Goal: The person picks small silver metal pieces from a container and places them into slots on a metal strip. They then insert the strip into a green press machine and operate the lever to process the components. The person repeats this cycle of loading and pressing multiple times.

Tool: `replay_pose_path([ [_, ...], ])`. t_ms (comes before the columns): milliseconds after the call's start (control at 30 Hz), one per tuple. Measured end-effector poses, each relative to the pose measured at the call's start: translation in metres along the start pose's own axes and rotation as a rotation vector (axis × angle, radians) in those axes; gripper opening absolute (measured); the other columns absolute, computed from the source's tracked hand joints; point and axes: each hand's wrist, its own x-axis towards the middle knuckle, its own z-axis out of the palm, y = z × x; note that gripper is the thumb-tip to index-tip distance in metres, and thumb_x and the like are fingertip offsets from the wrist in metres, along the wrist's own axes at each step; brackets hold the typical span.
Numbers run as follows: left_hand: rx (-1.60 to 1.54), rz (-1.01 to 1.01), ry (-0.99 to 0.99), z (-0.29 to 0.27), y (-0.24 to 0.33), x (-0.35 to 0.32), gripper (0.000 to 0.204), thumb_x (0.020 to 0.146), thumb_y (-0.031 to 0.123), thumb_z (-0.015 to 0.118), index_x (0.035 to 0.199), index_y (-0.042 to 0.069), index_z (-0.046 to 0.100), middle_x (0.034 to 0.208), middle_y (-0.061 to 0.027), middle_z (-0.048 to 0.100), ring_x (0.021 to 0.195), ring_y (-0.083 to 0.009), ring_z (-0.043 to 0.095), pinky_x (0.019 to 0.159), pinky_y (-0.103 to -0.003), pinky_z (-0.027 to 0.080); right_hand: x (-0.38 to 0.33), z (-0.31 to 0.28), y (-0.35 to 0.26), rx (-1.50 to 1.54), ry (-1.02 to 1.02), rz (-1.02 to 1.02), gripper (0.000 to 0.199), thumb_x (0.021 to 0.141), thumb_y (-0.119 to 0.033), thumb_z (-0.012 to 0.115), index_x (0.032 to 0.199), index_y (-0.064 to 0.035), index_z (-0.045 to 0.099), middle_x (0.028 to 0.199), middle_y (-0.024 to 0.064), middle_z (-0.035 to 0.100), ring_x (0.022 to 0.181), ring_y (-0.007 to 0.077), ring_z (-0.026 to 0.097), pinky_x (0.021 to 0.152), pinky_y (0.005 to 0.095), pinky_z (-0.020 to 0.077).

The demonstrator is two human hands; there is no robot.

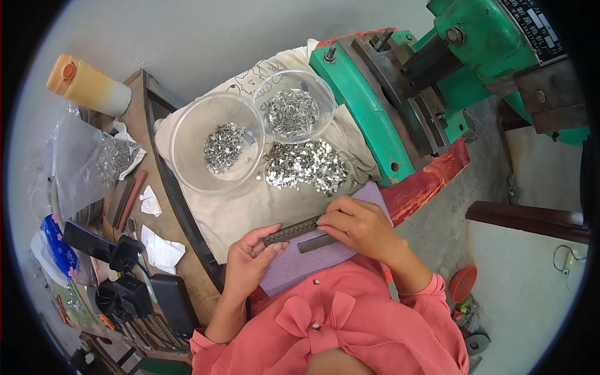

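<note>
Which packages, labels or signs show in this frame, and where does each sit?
Clear plastic bag: far left, holding small metal pieces.
Blue packet: lower left edge, soft, with pink flower print.
Bottle: upper left, lying down, cream with orange cap.
Dark plate: top right, on the green machine, lettered.

Seen from above, a person in a pink blouse sat at a workbench. Their left hand (248, 257) gripped one end of a narrow dark metal strip (291, 230), while the right hand (357, 225) rested over its other end, fingers curled. A second dark strip (317, 243) lay just beside it on a purple checked cloth (300, 265). Beyond the hands, a loose pile of small silvery metal pieces (306, 166) lay on a cream cloth (250, 206). Two clear plastic bowls (215, 144) stood behind, each holding more such pieces. A green machine press (400, 94) stood to the right. An orange-capped bottle (87, 84) lay far left.
</note>
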Motion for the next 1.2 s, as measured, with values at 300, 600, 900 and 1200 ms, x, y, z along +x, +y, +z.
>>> replay_pose_path([
  [300, -0.004, 0.020, -0.012, -0.001, -0.002, 0.001, 0.038, 0.094, -0.004, 0.065, 0.131, -0.007, 0.058, 0.109, -0.0136, 0.071, 0.096, -0.0160, 0.071, 0.086, -0.026, 0.057, 0.004, 0.004, 0.000, 0.015, -0.014, -0.021, 0.012, 0.080, -0.010, 0.076, 0.087, -0.0089, 0.067, 0.086, 0.0041, 0.058, 0.073, 0.0247, 0.064, 0.063, 0.0380, 0.0530],
  [600, -0.003, 0.007, -0.021, -0.003, -0.002, 0.002, 0.036, 0.095, -0.004, 0.063, 0.130, -0.008, 0.057, 0.109, -0.0138, 0.070, 0.097, -0.0167, 0.071, 0.086, -0.027, 0.057, 0.006, 0.005, 0.001, -0.020, -0.065, -0.072, 0.011, 0.083, -0.008, 0.072, 0.089, -0.0062, 0.062, 0.086, 0.0056, 0.057, 0.071, 0.0262, 0.064, 0.062, 0.0389, 0.0527],
  [900, -0.027, 0.014, -0.058, -0.005, -0.003, 0.004, 0.033, 0.097, -0.004, 0.059, 0.130, -0.008, 0.056, 0.109, -0.0131, 0.068, 0.099, -0.0169, 0.070, 0.088, -0.029, 0.057, 0.026, 0.004, 0.008, -0.168, 0.007, -0.047, 0.014, 0.080, -0.009, 0.076, 0.089, -0.0075, 0.065, 0.087, 0.0059, 0.061, 0.077, 0.0269, 0.065, 0.065, 0.0379, 0.0511],
  [1200, -0.237, -0.037, -0.044, -0.011, 0.013, 0.001, 0.036, 0.093, -0.001, 0.068, 0.127, -0.008, 0.059, 0.106, -0.0170, 0.070, 0.090, -0.0192, 0.073, 0.080, -0.027, 0.060, 0.009, -0.003, 0.006, 0.613, -0.048, 0.303, 0.049, 0.077, -0.003, 0.082, 0.123, -0.0035, 0.065, 0.097, 0.0069, 0.065, 0.083, 0.0151, 0.063, 0.073, 0.0290, 0.0526],
])
